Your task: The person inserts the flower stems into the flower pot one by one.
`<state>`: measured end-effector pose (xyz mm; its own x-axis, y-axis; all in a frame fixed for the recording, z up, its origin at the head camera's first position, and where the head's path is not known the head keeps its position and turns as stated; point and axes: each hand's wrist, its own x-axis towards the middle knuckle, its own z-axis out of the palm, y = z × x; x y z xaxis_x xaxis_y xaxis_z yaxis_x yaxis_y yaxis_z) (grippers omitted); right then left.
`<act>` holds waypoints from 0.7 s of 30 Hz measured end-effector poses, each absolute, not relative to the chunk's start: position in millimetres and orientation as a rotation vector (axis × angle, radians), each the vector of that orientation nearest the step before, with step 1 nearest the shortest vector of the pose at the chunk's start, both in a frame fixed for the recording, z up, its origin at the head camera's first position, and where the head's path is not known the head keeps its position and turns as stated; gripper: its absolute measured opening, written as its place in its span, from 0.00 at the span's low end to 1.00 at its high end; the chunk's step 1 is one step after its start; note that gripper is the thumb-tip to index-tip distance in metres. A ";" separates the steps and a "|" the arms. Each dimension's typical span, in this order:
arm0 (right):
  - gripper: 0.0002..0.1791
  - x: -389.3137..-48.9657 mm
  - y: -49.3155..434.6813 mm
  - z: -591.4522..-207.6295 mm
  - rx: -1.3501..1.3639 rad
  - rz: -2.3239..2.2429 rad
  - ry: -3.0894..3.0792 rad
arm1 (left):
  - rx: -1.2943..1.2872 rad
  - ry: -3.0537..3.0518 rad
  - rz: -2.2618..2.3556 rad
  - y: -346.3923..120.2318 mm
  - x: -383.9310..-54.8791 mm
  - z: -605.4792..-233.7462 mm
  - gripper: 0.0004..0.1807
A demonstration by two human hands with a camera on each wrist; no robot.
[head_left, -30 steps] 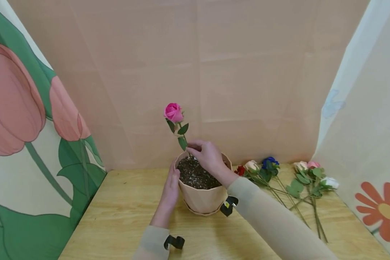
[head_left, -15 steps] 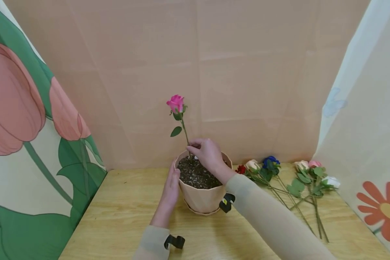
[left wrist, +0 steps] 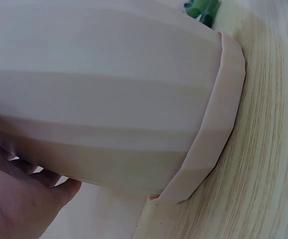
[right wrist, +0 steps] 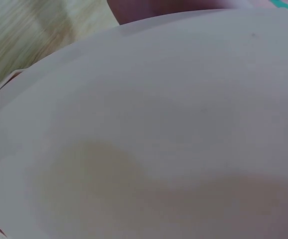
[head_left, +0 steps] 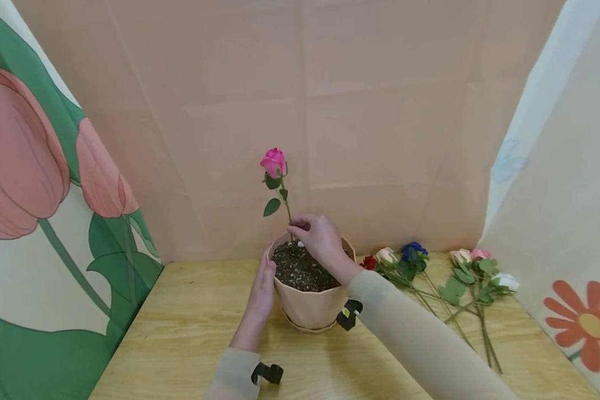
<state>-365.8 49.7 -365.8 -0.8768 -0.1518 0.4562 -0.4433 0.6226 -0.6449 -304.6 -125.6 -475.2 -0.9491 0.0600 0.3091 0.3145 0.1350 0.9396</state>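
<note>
A pink rose (head_left: 274, 163) stands nearly upright, tilted slightly left, its lower stem going down to the dark soil (head_left: 307, 272) at the back left of the pot. My right hand (head_left: 321, 239) pinches that stem low, just above the soil. The faceted pale pink flowerpot (head_left: 310, 308) sits on a matching saucer (left wrist: 218, 119). Against the pot's left wall rests my left hand (head_left: 264, 286), fingers lying along the side; the left wrist view shows this hand (left wrist: 24, 199) at the wall too. Pot wall (right wrist: 149, 114) fills the right wrist view, hiding the right fingers there.
Right of the pot lie several loose roses: a red one (head_left: 368, 263), a cream one (head_left: 386, 255), a blue one (head_left: 414, 251) and a white one (head_left: 505, 281) among them. Their stems cross on the wooden table (head_left: 190, 322). A plain backdrop (head_left: 220, 111) rises behind.
The pink rose has turned about its stem and come more upright, its bloom shifting slightly right and higher. The right hand keeps its pinch; the left hand stays on the pot.
</note>
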 end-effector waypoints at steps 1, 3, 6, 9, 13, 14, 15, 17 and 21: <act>0.10 -365.2 49.8 -365.6 0.473 1.138 -2.495 | -0.371 -2.212 -1.910 -125.9 -304.2 -475.0 0.34; 0.12 -363.7 50.1 -364.6 0.470 1.154 -2.501 | -0.373 -2.215 -1.906 -126.5 -303.8 -474.6 0.34; 0.13 -360.4 51.4 -361.1 0.465 1.195 -2.514 | -0.368 -2.218 -1.905 -126.6 -303.8 -474.5 0.34; 0.14 -356.8 54.7 -357.2 0.468 1.237 -2.517 | -0.356 -2.222 -1.909 -126.6 -303.3 -475.1 0.34; 0.15 -351.5 64.8 -350.8 0.479 1.281 -2.498 | -0.350 -2.223 -1.922 -125.3 -303.6 -475.3 0.35; 0.15 -350.3 68.6 -348.9 0.483 1.292 -2.488 | -0.349 -2.223 -1.923 -125.0 -303.6 -475.3 0.35; 0.15 -349.0 72.9 -346.8 0.483 1.303 -2.482 | -0.343 -2.225 -1.926 -124.6 -303.7 -475.3 0.35; 0.15 -346.4 82.9 -342.6 0.479 1.320 -2.468 | -0.338 -2.224 -1.928 -124.3 -303.3 -474.7 0.35; 0.16 -341.1 107.7 -335.7 0.431 1.309 -2.467 | -0.320 -2.225 -1.929 -124.7 -302.5 -473.6 0.35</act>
